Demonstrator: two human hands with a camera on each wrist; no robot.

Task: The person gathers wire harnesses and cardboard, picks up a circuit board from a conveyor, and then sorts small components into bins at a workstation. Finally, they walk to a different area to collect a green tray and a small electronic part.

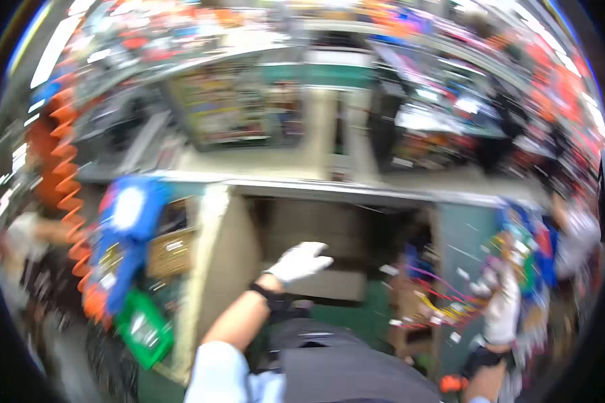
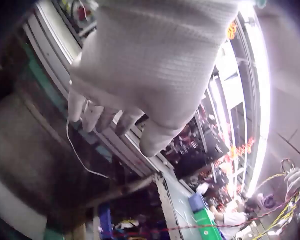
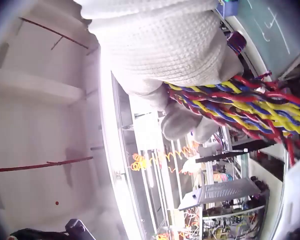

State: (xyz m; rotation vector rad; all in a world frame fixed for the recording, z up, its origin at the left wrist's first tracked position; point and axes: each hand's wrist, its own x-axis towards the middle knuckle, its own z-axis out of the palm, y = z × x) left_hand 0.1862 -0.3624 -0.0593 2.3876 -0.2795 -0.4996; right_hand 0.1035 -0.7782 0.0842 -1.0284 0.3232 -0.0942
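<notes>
Here, the knit-gloved left hand is loosely spread, while the right hand grips twisted, multicoloured wires.

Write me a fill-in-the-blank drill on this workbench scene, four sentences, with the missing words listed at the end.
The right hand grips a bundle of twisted, multicoloured ____.
The left hand wears a white ____.
The coiled hose is ____ in colour.
The band at the left wrist is coloured ____.

Missing words: wires; glove; orange; black.
</notes>
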